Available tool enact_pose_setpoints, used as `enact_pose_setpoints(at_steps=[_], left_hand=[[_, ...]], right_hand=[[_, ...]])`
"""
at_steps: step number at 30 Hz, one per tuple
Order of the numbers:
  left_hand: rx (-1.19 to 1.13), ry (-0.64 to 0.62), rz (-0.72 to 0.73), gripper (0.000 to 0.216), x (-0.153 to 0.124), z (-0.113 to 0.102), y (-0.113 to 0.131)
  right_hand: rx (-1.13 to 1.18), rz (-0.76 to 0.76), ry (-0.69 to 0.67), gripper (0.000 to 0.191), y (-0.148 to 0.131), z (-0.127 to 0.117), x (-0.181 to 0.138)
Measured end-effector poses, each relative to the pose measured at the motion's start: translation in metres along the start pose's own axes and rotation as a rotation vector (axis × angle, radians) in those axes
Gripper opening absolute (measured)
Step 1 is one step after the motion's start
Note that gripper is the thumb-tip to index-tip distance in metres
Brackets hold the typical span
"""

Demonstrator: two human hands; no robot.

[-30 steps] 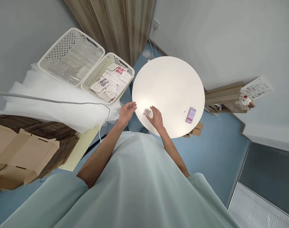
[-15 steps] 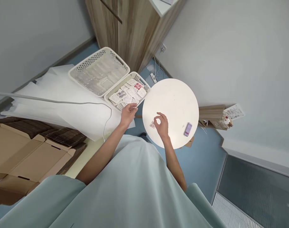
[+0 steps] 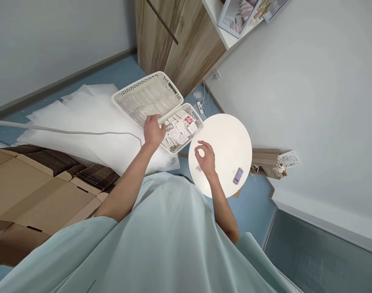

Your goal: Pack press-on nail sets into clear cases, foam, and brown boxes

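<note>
My left hand (image 3: 154, 132) is over the near edge of a white basket (image 3: 121, 99) with clear plastic pieces inside. Its thumb stands apart from the fingers, and I see nothing held. Just right of that hand is a second white basket (image 3: 199, 116), full of small printed white packets (image 3: 182, 129), a few with red or dark pictures. My right hand (image 3: 206, 160) hovers above the round white table (image 3: 225, 138), thumb and index finger pinched into a ring; anything between the tips is too small to make out. A small sheet with reddish marks (image 3: 199, 167) lies partly behind it.
A blurred purple object (image 3: 238, 176) lies on the table's right side. White sheets (image 3: 91, 118) and flattened cardboard boxes (image 3: 45, 195) spread to the left, crossed by a grey cable (image 3: 82, 132). A wooden cabinet (image 3: 186, 36) and a power strip (image 3: 199, 107) are behind.
My left hand has moved left, from the packet basket's near edge to the basket of clear plastic. My right hand keeps its pinch over the table. The view has shifted.
</note>
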State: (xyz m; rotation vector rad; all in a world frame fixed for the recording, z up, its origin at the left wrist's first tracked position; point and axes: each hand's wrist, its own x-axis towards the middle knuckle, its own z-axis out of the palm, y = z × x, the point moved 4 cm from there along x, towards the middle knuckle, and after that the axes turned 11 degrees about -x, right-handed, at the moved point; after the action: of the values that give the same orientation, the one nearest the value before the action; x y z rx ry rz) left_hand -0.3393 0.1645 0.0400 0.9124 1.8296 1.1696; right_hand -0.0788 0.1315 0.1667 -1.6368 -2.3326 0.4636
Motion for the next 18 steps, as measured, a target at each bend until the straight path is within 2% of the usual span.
enact_pose_setpoints(at_steps=[4, 11, 18], left_hand=[[0.133, 0.009, -0.033, 0.055, 0.03, -0.017, -0.01], [0.099, 0.059, -0.055, 0.065, 0.064, -0.04, -0.009], [0.371, 0.023, -0.048, 0.063, 0.088, -0.053, -0.015]], right_hand=[[-0.002, 0.006, 0.002, 0.013, -0.004, -0.002, 0.002], [-0.006, 0.06, -0.015, 0.012, -0.002, -0.003, -0.008], [-0.027, 0.109, -0.047, 0.013, -0.002, 0.001, -0.02]])
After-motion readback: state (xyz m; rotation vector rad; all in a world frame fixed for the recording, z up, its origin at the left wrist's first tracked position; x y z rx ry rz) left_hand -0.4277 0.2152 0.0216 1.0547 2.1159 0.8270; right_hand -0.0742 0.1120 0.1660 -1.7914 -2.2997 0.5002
